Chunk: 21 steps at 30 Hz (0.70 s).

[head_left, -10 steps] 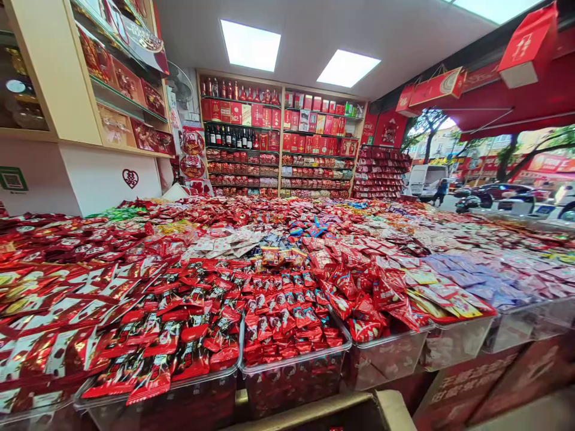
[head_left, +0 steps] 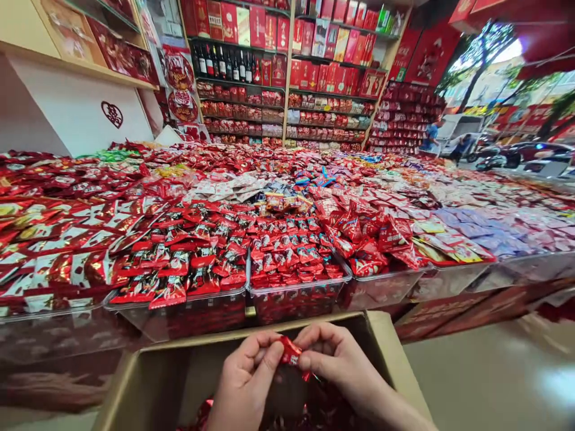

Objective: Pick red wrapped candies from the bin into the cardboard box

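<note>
A small red wrapped candy (head_left: 291,352) is pinched between both hands above an open cardboard box (head_left: 157,371). My left hand (head_left: 249,377) grips its left end with thumb and fingers. On its right side, my right hand (head_left: 335,356) pinches the wrapper. Inside the box, below the hands, lie shiny red packets (head_left: 204,413), partly hidden by the hands. Just beyond the box stands a clear bin (head_left: 299,286) of small red candies, with another bin (head_left: 179,299) of red-and-black packets to its left.
More bins of packets spread across the display, including purple ones (head_left: 476,227) at the right. Shelves (head_left: 287,72) with bottles and red boxes stand behind. A person (head_left: 431,134) is at the back right, near parked vehicles. Floor (head_left: 476,371) shows at the lower right.
The view has tilted downward, so more of the cardboard box shows. Both hands have come into view, holding the red candy.
</note>
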Each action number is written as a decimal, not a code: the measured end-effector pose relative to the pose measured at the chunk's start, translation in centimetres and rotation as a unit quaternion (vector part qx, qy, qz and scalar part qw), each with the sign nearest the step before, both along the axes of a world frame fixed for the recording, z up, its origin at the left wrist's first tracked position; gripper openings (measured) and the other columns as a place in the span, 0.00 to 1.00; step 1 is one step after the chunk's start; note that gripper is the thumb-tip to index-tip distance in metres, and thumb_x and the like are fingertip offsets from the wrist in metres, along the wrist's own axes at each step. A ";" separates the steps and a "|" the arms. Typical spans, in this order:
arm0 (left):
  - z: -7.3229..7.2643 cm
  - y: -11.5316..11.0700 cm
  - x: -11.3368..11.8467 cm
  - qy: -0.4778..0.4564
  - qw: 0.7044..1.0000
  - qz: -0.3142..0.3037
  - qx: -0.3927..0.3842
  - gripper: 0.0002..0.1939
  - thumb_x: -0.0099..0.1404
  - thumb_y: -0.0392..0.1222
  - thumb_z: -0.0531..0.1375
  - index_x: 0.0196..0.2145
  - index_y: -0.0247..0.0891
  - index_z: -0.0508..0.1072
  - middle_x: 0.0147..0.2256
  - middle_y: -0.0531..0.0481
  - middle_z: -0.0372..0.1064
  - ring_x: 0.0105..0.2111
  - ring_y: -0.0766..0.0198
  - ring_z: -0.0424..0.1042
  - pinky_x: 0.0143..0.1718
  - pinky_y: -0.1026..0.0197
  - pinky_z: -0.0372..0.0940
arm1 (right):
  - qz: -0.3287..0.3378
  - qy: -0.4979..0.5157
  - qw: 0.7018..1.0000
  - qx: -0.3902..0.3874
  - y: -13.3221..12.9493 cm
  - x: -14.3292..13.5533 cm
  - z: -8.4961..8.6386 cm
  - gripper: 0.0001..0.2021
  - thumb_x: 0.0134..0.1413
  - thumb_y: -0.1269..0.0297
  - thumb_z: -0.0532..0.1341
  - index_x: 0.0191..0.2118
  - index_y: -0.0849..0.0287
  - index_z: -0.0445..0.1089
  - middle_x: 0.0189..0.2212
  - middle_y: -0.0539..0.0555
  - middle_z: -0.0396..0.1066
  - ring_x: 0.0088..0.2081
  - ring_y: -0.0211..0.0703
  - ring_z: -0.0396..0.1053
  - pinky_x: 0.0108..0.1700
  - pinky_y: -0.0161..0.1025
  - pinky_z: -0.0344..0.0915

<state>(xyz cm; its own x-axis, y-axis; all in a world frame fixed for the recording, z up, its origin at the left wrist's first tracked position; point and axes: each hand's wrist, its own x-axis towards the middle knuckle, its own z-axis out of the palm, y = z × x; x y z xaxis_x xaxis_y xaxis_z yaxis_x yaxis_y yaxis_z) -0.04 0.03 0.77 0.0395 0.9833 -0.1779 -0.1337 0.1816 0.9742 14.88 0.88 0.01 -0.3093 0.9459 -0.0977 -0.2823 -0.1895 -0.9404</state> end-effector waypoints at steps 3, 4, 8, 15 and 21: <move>0.5 -0.1 -0.2 -0.011 1.000 0.002 -0.007 0.11 0.51 0.44 0.61 0.31 0.36 0.71 0.24 0.53 0.73 0.25 0.67 0.67 0.24 0.69 0.64 | -0.016 0.007 1.000 0.010 -0.2 -0.1 0.6 0.09 0.38 0.65 0.66 0.25 0.64 0.68 0.23 0.50 0.69 0.25 0.32 0.65 0.30 0.31 0.61; 0.5 -0.1 -0.3 -0.014 1.000 0.006 -0.004 0.11 0.51 0.44 0.61 0.31 0.36 0.71 0.24 0.53 0.73 0.24 0.67 0.67 0.24 0.69 0.64 | -0.020 0.004 1.000 0.017 -0.3 -0.2 0.5 0.08 0.39 0.65 0.65 0.26 0.63 0.68 0.24 0.51 0.70 0.26 0.33 0.65 0.30 0.31 0.62; -0.2 0.1 -0.5 -0.038 0.999 0.007 -0.015 0.12 0.51 0.46 0.60 0.31 0.36 0.70 0.25 0.52 0.74 0.24 0.67 0.68 0.24 0.67 0.63 | -0.070 -0.088 0.986 0.126 -0.3 0.0 -0.4 0.06 0.42 0.66 0.63 0.26 0.62 0.67 0.25 0.52 0.69 0.27 0.35 0.66 0.30 0.33 0.64; 0.4 -0.2 -0.2 -0.065 0.997 -0.025 -0.035 0.16 0.52 0.48 0.60 0.38 0.40 0.67 0.32 0.50 0.75 0.27 0.68 0.69 0.28 0.69 0.62 | -0.105 -0.296 0.802 0.509 -0.9 0.2 -1.0 0.13 0.47 0.79 0.56 0.39 0.58 0.63 0.36 0.56 0.66 0.38 0.37 0.64 0.37 0.34 0.65; 0.4 -0.5 0.2 -0.097 0.994 -0.024 -0.035 0.17 0.52 0.42 0.61 0.41 0.41 0.66 0.40 0.49 0.73 0.40 0.62 0.69 0.37 0.67 0.64 | -0.111 -0.336 0.813 0.462 -1.1 0.6 -1.1 0.14 0.48 0.75 0.56 0.42 0.57 0.60 0.38 0.56 0.66 0.42 0.41 0.63 0.41 0.39 0.64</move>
